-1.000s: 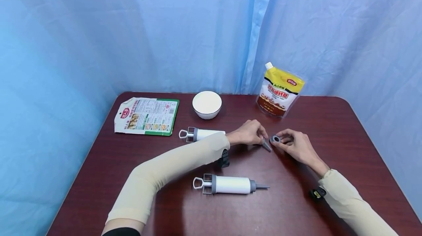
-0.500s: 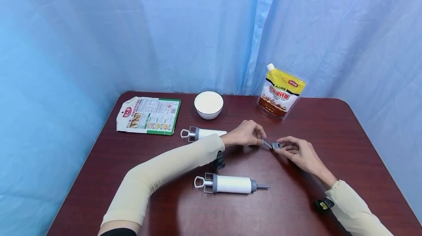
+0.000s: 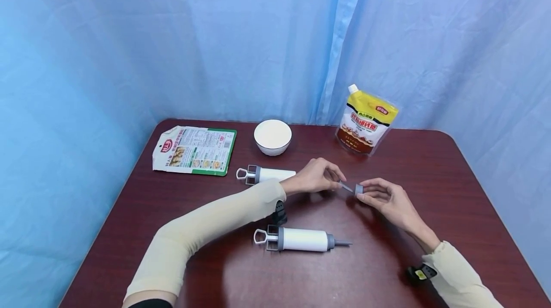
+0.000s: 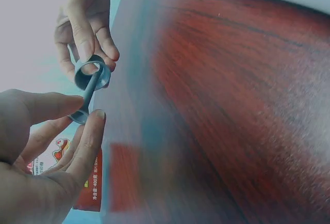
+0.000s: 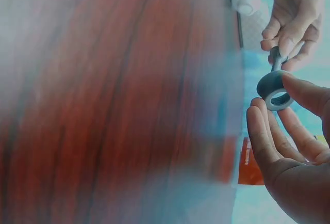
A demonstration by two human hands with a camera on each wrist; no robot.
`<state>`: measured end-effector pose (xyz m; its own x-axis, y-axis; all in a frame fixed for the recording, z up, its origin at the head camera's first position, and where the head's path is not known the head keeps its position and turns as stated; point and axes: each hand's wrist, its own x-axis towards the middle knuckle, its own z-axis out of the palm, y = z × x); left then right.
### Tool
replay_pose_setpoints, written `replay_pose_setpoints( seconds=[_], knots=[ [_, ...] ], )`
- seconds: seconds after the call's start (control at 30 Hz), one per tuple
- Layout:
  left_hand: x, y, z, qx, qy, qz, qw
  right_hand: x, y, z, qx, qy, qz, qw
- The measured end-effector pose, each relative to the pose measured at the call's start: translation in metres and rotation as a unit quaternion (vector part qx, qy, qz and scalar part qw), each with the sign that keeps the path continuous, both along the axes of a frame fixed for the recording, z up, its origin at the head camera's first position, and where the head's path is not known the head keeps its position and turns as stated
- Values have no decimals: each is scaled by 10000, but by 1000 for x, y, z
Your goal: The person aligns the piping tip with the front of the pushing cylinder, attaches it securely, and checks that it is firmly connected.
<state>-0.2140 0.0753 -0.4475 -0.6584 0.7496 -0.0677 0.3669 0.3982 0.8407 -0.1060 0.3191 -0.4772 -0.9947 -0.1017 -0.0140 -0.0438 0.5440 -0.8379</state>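
Observation:
My left hand (image 3: 316,176) pinches a small grey tapered nozzle (image 4: 89,94) by its wide end, between thumb and fingers. Facing it, my right hand (image 3: 392,203) holds a grey ring-shaped cap (image 5: 268,85) between thumb and fingertips. In the left wrist view the nozzle's narrow tip reaches into the cap's opening. Both parts are held over the table, right of the middle. A white cream syringe (image 3: 304,240) with grey ends and its own nozzle lies in front of the hands. Another white syringe (image 3: 276,174) lies behind the left forearm, its right end hidden.
At the back stands a white bowl (image 3: 272,149). A yellow, white and brown spouted pouch (image 3: 365,124) is upright at the back right. Flat on the left lies a white and green packet (image 3: 194,151). Blue curtains (image 3: 241,45) hang behind the dark red table (image 3: 327,279).
The cap has turned from facing up to edge-on, its opening now toward the nozzle. The nozzle has swung flatter, its tip coming to the cap. The left hand has shifted slightly left.

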Motion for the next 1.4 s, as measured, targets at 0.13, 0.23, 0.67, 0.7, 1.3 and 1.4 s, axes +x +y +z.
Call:
replay_pose_setpoints(
  seconds=[0.13,0.23,0.67,0.7,1.3,1.4],
  knots=[
    [3,-4,0,94,4,40,9999,1,-6,0,-243,61,44,9997],
    [6,-5,0,195,-34,76,9998,3,-9,1,-382,132,35,9992],
    [23,-14,8,493,-480,105,9976,12,-25,8,-639,235,44,9977],
    [24,-14,8,554,-498,115,9972,13,-26,8,-640,259,53,9976],
    [32,-23,6,911,-341,276,9949,14,-42,13,-933,290,64,9952],
    [33,-24,6,936,-340,294,9946,15,-44,12,-984,216,-12,9949]
  ],
)
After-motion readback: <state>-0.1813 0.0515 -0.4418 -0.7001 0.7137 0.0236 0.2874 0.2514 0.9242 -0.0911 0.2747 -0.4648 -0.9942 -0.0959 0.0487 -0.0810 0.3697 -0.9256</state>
